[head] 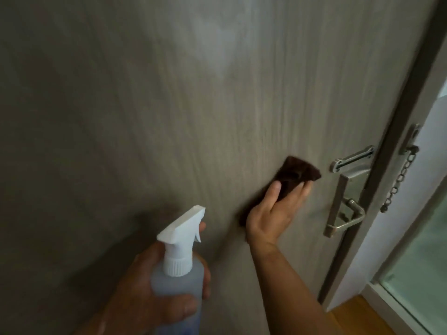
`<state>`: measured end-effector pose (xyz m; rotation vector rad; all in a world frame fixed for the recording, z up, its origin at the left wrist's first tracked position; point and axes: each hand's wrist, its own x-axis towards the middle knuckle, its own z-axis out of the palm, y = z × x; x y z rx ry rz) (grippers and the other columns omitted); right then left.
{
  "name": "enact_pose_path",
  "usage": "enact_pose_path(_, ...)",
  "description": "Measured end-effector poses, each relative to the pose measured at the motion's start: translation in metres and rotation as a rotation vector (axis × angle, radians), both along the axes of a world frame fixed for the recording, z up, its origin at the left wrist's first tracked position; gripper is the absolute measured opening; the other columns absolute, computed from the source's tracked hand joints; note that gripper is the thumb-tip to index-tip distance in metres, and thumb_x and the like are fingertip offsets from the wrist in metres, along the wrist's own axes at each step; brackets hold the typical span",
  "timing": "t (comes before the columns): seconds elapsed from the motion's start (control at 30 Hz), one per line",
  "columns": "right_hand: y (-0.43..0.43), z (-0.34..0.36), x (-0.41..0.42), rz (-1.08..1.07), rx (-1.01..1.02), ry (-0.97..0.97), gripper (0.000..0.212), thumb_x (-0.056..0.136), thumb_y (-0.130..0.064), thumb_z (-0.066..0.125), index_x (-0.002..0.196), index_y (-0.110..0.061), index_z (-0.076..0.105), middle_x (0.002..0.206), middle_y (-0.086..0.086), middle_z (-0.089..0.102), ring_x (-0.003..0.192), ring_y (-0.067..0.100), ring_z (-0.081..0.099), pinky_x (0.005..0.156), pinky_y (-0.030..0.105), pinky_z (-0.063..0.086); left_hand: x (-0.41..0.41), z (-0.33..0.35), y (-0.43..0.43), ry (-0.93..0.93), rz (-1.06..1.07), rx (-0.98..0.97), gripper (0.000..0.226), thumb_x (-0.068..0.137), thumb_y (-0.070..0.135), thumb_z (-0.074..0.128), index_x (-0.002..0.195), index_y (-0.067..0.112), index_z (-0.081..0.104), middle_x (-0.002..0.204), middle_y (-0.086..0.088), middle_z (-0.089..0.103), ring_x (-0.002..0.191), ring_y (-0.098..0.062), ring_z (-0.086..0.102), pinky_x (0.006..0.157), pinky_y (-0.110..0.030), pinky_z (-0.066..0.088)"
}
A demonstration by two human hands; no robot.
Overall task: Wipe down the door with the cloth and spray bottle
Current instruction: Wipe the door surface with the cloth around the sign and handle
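1. Nearest me, the left hand is curled round the spray bottle, nozzle towards the door. The bottle's base is cut off by the frame.
2. The right hand lies flat, fingers spread, pressing the dark cloth to the door just left of the lever handle. The palm hides much of the cloth.
3. Wiping looks to be the step in hand. Next, I'd guess, come firm strokes around the handle, clear of the chain.
4. Higher up there is a pale patch, spray or glare, I cannot tell.
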<state>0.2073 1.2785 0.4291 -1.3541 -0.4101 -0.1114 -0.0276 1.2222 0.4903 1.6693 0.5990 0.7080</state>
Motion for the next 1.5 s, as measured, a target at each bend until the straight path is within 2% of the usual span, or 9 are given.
enact_pose_path(0.1, 0.001, 0.042, 0.000, 0.000, 0.028, -0.443, 0.061, 0.107, -0.033, 0.043, 0.151, 0.007, 0.035, 0.164, 0.026, 0.023, 0.154, 0.039, 0.021, 0.126, 0.048, 0.020, -0.008, 0.003, -0.016, 0.006, 0.092, 0.036, 0.087, 0.052, 0.030, 0.093, 0.122, 0.000, 0.052, 0.084, -0.022, 0.071, 0.075, -0.036, 0.069, 0.066, -0.035, 0.055)
enact_pose_path(0.3, 0.003, 0.135, -0.024, -0.049, 0.037, -1.019, 0.055, 0.106, -0.034, 0.050, 0.152, -0.003, 0.043, 0.159, 0.026, 0.035, 0.149, 0.043, 0.030, 0.122, 0.054, 0.026, -0.033, -0.007, -0.045, -0.111, 0.354, -0.015, 0.077, 0.052, 0.037, 0.093, 0.120, 0.024, 0.060, 0.088, -0.020, 0.073, 0.080, -0.033, 0.070, 0.072, -0.036, 0.057)
enact_pose_path(0.57, 0.005, 0.167, -0.058, 0.035, 0.087, -1.468, 0.055, 0.106, -0.034, 0.050, 0.155, -0.010, 0.041, 0.160, 0.020, 0.036, 0.150, 0.040, 0.031, 0.120, 0.058, 0.028, -0.069, -0.027, -0.075, -0.196, 0.674, -0.065, 0.068, 0.054, 0.024, 0.089, 0.115, 0.018, 0.060, 0.086, -0.021, 0.071, 0.079, -0.034, 0.069, 0.068, -0.036, 0.055)
enact_pose_path(0.87, 0.003, 0.160, -0.095, 0.185, 0.085, -1.710, 0.057, 0.107, -0.042, 0.042, 0.157, -0.014, 0.037, 0.166, 0.012, 0.028, 0.154, 0.033, 0.023, 0.123, 0.056, 0.022, -0.073, -0.040, -0.101, -0.088, 0.896, -0.058, 0.071, 0.053, 0.026, 0.087, 0.116, 0.016, 0.057, 0.093, -0.016, 0.072, 0.086, -0.030, 0.071, 0.072, -0.034, 0.058)
enact_pose_path(1.0, 0.005, 0.156, -0.097, 0.240, 0.169, -1.702, 0.063, 0.103, -0.055, 0.050, 0.150, -0.013, 0.049, 0.162, 0.010, 0.038, 0.152, 0.031, 0.031, 0.119, 0.058, 0.028, -0.073, -0.041, -0.107, -0.081, 0.951, -0.057, 0.068, 0.047, 0.026, 0.087, 0.109, 0.016, 0.060, 0.091, -0.016, 0.074, 0.083, -0.033, 0.071, 0.067, -0.030, 0.059)
enact_pose_path(1.1, 0.005, 0.159, -0.097, 0.270, 0.199, -1.693, 0.066, 0.100, -0.060, 0.053, 0.147, -0.013, 0.054, 0.159, 0.010, 0.041, 0.150, 0.030, 0.034, 0.118, 0.059, 0.031, -0.073, -0.042, -0.105, -0.080, 0.960, -0.034, 0.074, 0.041, 0.028, 0.087, 0.110, 0.022, 0.060, 0.090, -0.010, 0.074, 0.078, -0.022, 0.073, 0.065, -0.027, 0.059)
enact_pose_path(1.3, 0.006, 0.159, -0.097, 0.246, 0.225, -1.679, 0.056, 0.101, -0.052, 0.058, 0.143, -0.015, 0.059, 0.156, 0.009, 0.045, 0.148, 0.030, 0.038, 0.115, 0.059, 0.034, -0.081, -0.048, -0.109, -0.108, 0.875, -0.004, 0.082, 0.037, 0.026, 0.086, 0.115, 0.022, 0.061, 0.086, -0.006, 0.075, 0.072, -0.011, 0.071, 0.061, -0.020, 0.054)
enact_pose_path(1.47, 0.010, 0.160, -0.099, 0.177, 0.240, -1.636, 0.046, 0.098, -0.046, 0.066, 0.136, -0.019, 0.066, 0.152, 0.007, 0.051, 0.144, 0.029, 0.045, 0.114, 0.058, 0.036, -0.095, -0.061, -0.115, -0.140, 0.789, -0.065, 0.075, 0.020, 0.061, 0.092, 0.088, 0.070, 0.061, 0.081, 0.015, 0.076, 0.073, 0.000, 0.070, 0.077, -0.038, 0.059)
enact_pose_path(1.5, 0.011, 0.160, -0.102, 0.158, 0.239, -1.625, 0.045, 0.097, -0.045, 0.067, 0.134, -0.019, 0.067, 0.151, 0.007, 0.053, 0.143, 0.029, 0.046, 0.114, 0.058, 0.037, -0.102, -0.064, -0.116, -0.208, 0.779, -0.131, 0.070, 0.021, 0.062, 0.092, 0.085, 0.065, 0.065, 0.077, 0.005, 0.077, 0.071, -0.007, 0.071, 0.078, -0.050, 0.057)
